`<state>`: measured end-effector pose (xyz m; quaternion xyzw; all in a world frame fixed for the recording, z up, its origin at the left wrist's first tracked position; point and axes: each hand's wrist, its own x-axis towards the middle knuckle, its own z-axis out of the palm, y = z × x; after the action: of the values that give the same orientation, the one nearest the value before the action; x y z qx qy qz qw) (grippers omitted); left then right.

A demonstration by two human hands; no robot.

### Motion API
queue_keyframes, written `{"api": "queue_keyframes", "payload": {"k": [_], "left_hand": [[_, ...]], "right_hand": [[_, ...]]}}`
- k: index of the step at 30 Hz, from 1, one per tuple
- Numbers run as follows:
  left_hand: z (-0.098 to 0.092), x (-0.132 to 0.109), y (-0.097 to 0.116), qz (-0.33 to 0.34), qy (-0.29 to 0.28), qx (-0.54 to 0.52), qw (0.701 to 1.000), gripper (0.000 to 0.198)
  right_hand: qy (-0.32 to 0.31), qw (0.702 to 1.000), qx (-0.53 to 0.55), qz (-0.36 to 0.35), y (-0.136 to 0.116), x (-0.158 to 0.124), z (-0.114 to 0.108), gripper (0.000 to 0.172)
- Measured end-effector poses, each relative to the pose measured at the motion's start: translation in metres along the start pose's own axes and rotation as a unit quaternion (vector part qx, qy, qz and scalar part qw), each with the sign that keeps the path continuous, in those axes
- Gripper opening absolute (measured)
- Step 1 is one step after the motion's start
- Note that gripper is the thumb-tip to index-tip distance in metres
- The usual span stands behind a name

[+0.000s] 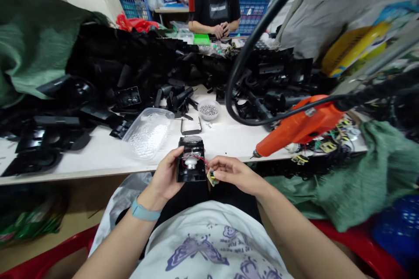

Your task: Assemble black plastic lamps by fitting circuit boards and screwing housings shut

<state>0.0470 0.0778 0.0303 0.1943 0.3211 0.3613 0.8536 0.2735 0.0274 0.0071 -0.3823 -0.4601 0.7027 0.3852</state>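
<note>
My left hand [168, 174] is closed on the left side of a black plastic housing [191, 175], held at the table's front edge. Inside the housing sits a round white part [190, 161], with thin red wires [199, 157] leading out to the right. Between the fingertips of my right hand [234, 174] is a small circuit board [212, 177] with yellow and green parts, just beside the housing. Beyond the housing lie a thin black bracket [191, 132] and a round tub of small metal screws [208, 110].
An orange electric screwdriver [294, 126] hangs at the right with its black cable looping overhead. A clear plastic tray [149, 133] stands left of the housing. Black plastic parts [137, 61] are heaped across the back. Several circuit boards [330, 146] lie at right. A co-worker [218, 6] sits opposite.
</note>
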Motion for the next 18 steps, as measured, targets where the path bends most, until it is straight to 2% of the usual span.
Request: {"api": "queue_keyframes", "payload": {"k": [2,5,7,9,11,14,18], "left_hand": [[0.001,0.004,-0.001,0.072,0.020,0.043,0.996,0.038],[0.003,0.009,-0.004,0.184,0.061,0.112,0.975,0.046],[0.005,0.012,-0.008,0.213,0.076,0.143,0.963,0.049],[0.008,0.012,-0.013,0.212,0.071,0.158,0.962,0.049],[0.011,0.012,-0.018,0.194,0.062,0.145,0.968,0.042],[0.013,0.011,-0.021,0.142,0.079,0.087,0.983,0.030],[0.013,0.010,-0.016,0.066,0.096,0.017,0.993,0.034]], "right_hand": [[0.037,0.999,0.026,0.005,-0.007,-0.001,0.004,0.033],[0.114,0.991,0.054,-0.037,-0.018,-0.001,0.013,0.029],[0.144,0.987,0.026,-0.073,-0.026,0.000,0.022,0.026],[0.165,0.979,-0.050,-0.109,-0.034,0.001,0.033,0.020],[0.167,0.959,-0.172,-0.152,-0.040,0.002,0.042,0.017],[0.113,0.908,-0.341,-0.214,-0.044,0.002,0.048,0.024],[0.068,0.865,-0.431,-0.246,-0.041,0.003,0.043,0.038]]}}
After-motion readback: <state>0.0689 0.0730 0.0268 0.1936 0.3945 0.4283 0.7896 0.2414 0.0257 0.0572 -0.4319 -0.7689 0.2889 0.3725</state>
